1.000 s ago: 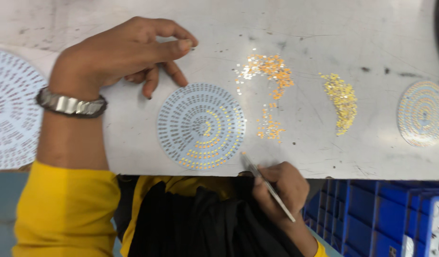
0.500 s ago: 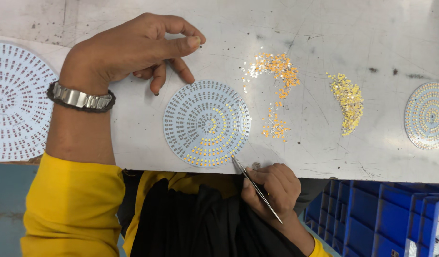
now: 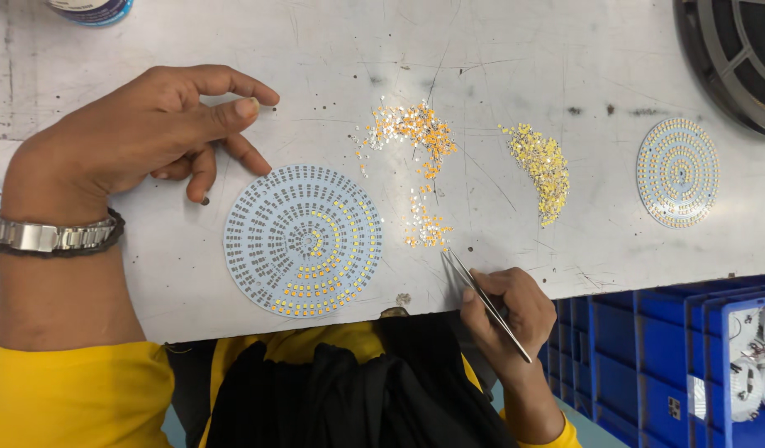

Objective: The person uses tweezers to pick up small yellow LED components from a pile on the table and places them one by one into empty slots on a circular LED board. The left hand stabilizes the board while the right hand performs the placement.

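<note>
My right hand (image 3: 509, 315) grips metal tweezers (image 3: 484, 303) at the table's near edge, tips pointing at a scatter of small orange and white chips (image 3: 416, 166). My left hand (image 3: 146, 133) hovers above the table with fingers loosely curled, holding nothing, just left of a round white circuit board (image 3: 304, 241). That board lies flat and is partly filled with yellow chips along its lower right rings. A metal watch sits on my left wrist.
A pile of pale yellow chips (image 3: 542, 168) lies right of the orange ones. A smaller filled round board (image 3: 678, 172) sits at right, a black reel (image 3: 735, 58) at top right. Blue bins (image 3: 665, 365) stand below the table (image 3: 523, 50) edge.
The view has shifted, so everything sits further right in frame. My right hand with the tweezers has risen from below the table edge toward the orange chips.
</note>
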Demonstrator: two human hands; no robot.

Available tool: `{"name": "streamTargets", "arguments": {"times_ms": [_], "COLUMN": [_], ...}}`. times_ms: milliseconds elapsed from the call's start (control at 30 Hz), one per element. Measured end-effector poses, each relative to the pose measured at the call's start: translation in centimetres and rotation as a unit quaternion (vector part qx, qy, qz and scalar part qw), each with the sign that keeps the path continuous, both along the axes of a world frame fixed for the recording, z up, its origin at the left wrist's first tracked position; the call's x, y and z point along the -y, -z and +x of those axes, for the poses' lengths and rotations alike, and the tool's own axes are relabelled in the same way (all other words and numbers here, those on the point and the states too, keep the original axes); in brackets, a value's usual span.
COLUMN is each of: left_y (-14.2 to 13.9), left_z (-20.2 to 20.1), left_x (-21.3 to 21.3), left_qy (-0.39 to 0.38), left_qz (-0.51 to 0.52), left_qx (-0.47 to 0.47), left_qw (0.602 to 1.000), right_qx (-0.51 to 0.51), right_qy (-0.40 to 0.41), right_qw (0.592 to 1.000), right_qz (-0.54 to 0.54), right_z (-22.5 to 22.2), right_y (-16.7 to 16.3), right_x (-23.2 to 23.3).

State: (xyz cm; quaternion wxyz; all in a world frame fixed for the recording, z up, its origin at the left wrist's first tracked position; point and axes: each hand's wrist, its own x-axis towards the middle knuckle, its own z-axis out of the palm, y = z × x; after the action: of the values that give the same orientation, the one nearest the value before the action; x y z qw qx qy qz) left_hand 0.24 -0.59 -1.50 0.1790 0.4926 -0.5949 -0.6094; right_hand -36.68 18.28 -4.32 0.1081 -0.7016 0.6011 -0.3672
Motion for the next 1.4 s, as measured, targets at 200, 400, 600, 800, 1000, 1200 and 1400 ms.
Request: {"name": "streamTargets", "arguments": {"times_ms": [200, 400, 600, 800, 1000, 1200, 1400], "left_y": [0.4, -0.2, -1.5, -1.8, -1.4, -1.4, -1.3], "left_z": [0.3, 0.0, -0.5, -0.7, -0.6, -0.6, -0.5], "left_x": [-0.1, -0.3, -0.4, -0.7, -0.7, -0.7, -0.7], "left_qy": [0.012, -0.001, -0.003, -0.006, -0.008, -0.01, -0.004], "left_qz": [-0.007, -0.014, -0.018, -0.025, -0.032, -0.03, -0.028], "left_qx": [-0.015, 0.027, 0.035, 0.0, 0.008, 0.006, -0.008], "left_qw": [1.0, 1.0, 0.999, 1.0, 0.999, 0.999, 1.0], "right_qx": [-0.011, -0.014, 0.011, 0.014, 0.013, 0.012, -0.003], "right_qy": [-0.023, -0.027, -0.118, -0.179, -0.199, -0.189, -0.181], "right_qw": [1.0, 1.0, 0.993, 0.983, 0.98, 0.982, 0.98], "right_qz": [0.003, -0.001, -0.028, -0.023, -0.02, -0.014, -0.081], "right_z": [0.1, 0.1, 3.0, 6.5, 7.0, 7.0, 8.0], "right_y": [-0.4, -0.3, -0.2, -0.3, -1.0, -0.9, -0.2], "right_x": [0.1, 0.1, 0.1, 0.8, 1.1, 0.9, -0.3]}}
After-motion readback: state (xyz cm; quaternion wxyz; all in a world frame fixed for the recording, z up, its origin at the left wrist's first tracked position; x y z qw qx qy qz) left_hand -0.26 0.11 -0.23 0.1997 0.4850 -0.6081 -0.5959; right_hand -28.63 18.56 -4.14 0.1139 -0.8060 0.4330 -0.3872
